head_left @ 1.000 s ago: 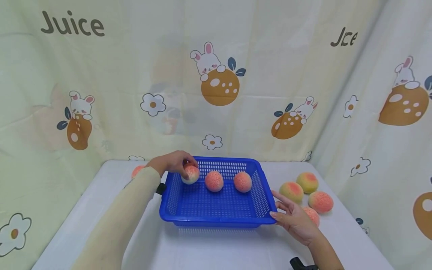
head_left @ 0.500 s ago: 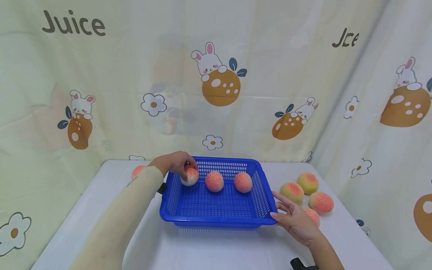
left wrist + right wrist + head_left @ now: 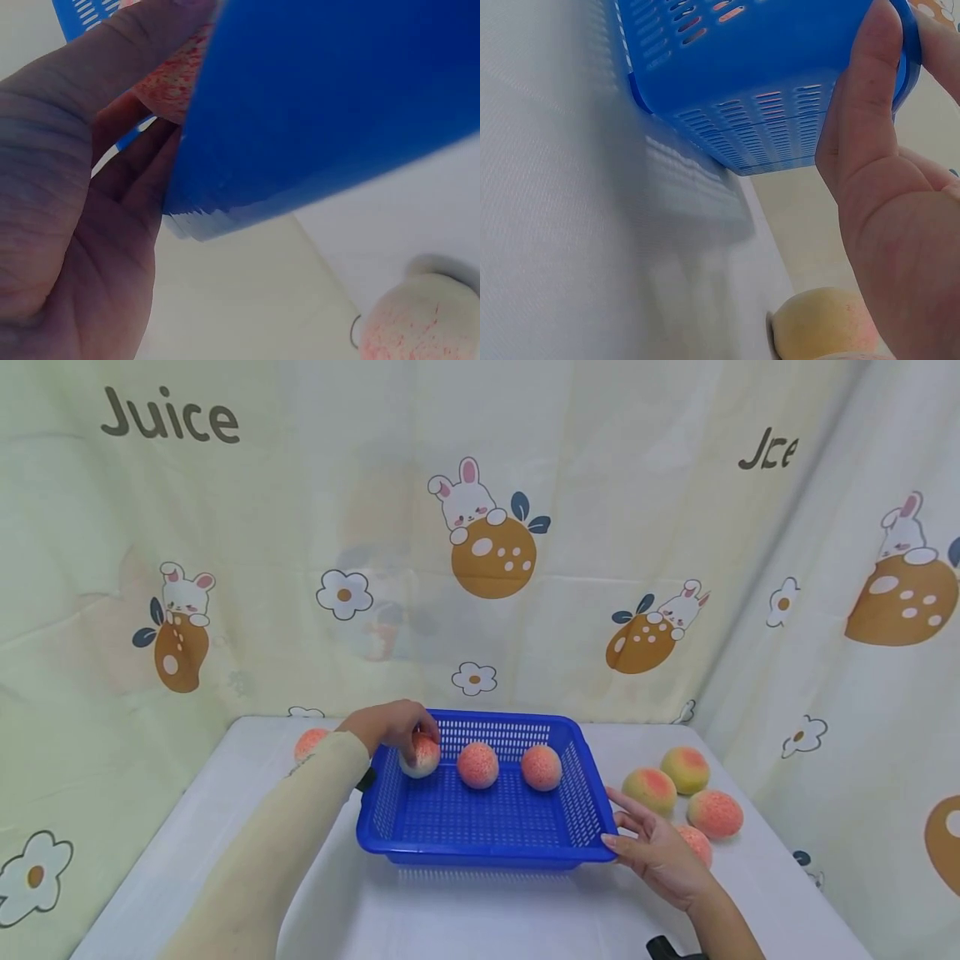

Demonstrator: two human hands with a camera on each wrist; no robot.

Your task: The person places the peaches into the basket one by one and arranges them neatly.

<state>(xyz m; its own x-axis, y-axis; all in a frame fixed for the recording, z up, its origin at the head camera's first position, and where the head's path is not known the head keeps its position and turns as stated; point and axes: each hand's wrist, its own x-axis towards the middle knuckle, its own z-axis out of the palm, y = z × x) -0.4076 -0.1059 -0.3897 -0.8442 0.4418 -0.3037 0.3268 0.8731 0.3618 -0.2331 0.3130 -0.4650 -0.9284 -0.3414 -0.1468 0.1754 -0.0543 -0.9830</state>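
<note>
A blue plastic basket (image 3: 480, 852) with slotted walls stands in the middle of the table. At its back left corner my left hand (image 3: 395, 727) grips a pink-and-white peach (image 3: 424, 762), with thumb and fingers around it. That wrist's view shows the thumb on the speckled peach (image 3: 172, 84) beside the blue wall. Two more peaches lie in the basket: a middle peach (image 3: 477, 766) and a right-hand peach (image 3: 542, 767). My right hand (image 3: 660, 856) holds the basket's right rim near the front corner. Its thumb presses the outer side in the right wrist view.
Right of the basket sit two yellowish peaches, one nearer (image 3: 649, 790) and one farther (image 3: 686, 769), and a pink peach (image 3: 716, 814). Another pink peach (image 3: 696, 844) is partly behind my right hand. A peach (image 3: 309, 743) shows behind my left forearm. A patterned curtain (image 3: 480, 635) hangs behind.
The peach in my left hand has shifted slightly left and lower in the basket. My right hand keeps its hold on the rim. The head view has tilted slightly.
</note>
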